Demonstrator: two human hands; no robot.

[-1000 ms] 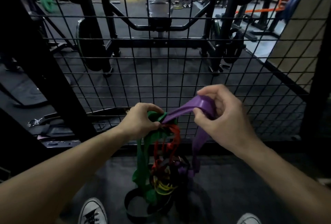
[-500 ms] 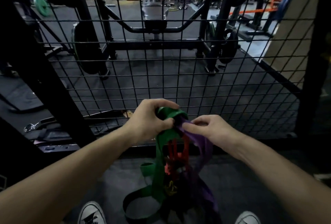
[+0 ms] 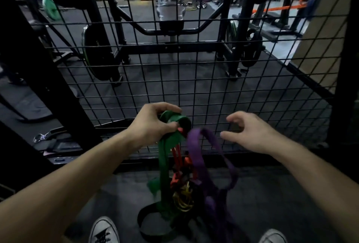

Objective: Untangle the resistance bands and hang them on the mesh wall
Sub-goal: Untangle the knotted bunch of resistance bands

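A tangle of resistance bands hangs in front of the black mesh wall (image 3: 223, 79). My left hand (image 3: 153, 124) grips the top of the bundle, its fingers curled round the green band (image 3: 165, 151). Red bands (image 3: 177, 157), a yellow band (image 3: 183, 198) and a black band (image 3: 143, 221) dangle below it. The purple band (image 3: 196, 145) arches up beside the green one and droops down to the floor. My right hand (image 3: 246, 132) hovers just right of the purple loop, fingers loosely curved, holding nothing.
Behind the mesh stand a black weight rack (image 3: 171, 29) with plates (image 3: 97, 56) and a dark rubber floor. A thick black post (image 3: 38, 72) slants at the left and another post (image 3: 345, 68) rises at the right. My white shoes (image 3: 104, 231) stand below.
My right hand has let go of the purple band and drawn away to the right. The purple loop now sags free. My left hand keeps hold of the bundle.
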